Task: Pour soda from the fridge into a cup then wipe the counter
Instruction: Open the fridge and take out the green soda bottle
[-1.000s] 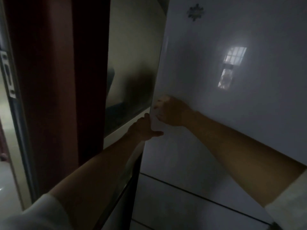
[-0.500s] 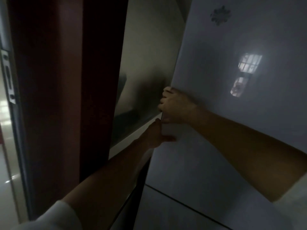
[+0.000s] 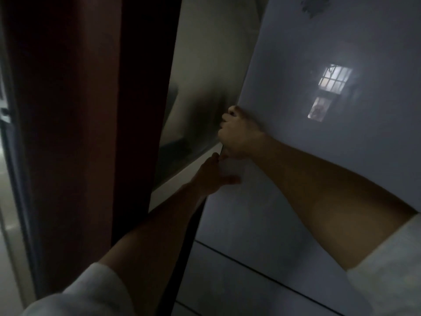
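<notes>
A pale grey fridge door (image 3: 319, 167) fills the right of the head view, glossy, with a window reflected in it. My right hand (image 3: 239, 133) grips the door's left edge, fingers curled round it. Just below, my left hand (image 3: 211, 176) holds the same edge, its thumb lying on the door's front and its fingers hidden behind the edge. A dark seam separates this door from a lower door (image 3: 250, 293). The fridge's inside, the soda and the cup are out of sight.
A dark red-brown wooden panel (image 3: 79, 133) stands upright close on the left. Between it and the fridge runs a narrow gap showing the fridge's grey side wall (image 3: 205, 65). A bright doorway strip lies at the far left edge.
Both hands stay on the door's left edge, and the right hand has closed further round it. The view has shifted so the door and hands sit further right.
</notes>
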